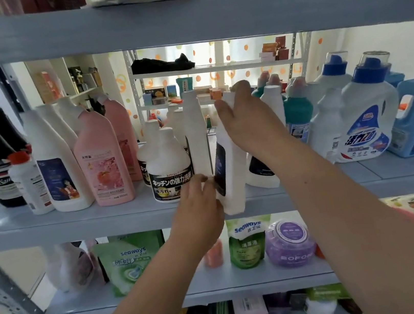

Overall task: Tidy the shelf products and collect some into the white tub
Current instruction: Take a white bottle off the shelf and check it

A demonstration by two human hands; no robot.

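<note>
A tall white bottle with a dark label (pixel 230 169) leans at the front edge of the middle shelf (pixel 76 222). My right hand (pixel 246 118) wraps its neck and shoulder from the right. My left hand (pixel 199 201) pinches its lower left edge near the base. Just left of it stands another slim white bottle (pixel 197 134), upright. In front of that is a white bottle with a black Japanese label (pixel 168 168). No white tub is in view.
Pink bottles (pixel 103 161), white bottles (pixel 53 163) and black bottles (pixel 0 166) line the shelf's left. Blue-capped detergent jugs (pixel 366 116) stand on the right. Green refill pouches (pixel 125 263) and a purple jar (pixel 290 242) sit on the shelf below.
</note>
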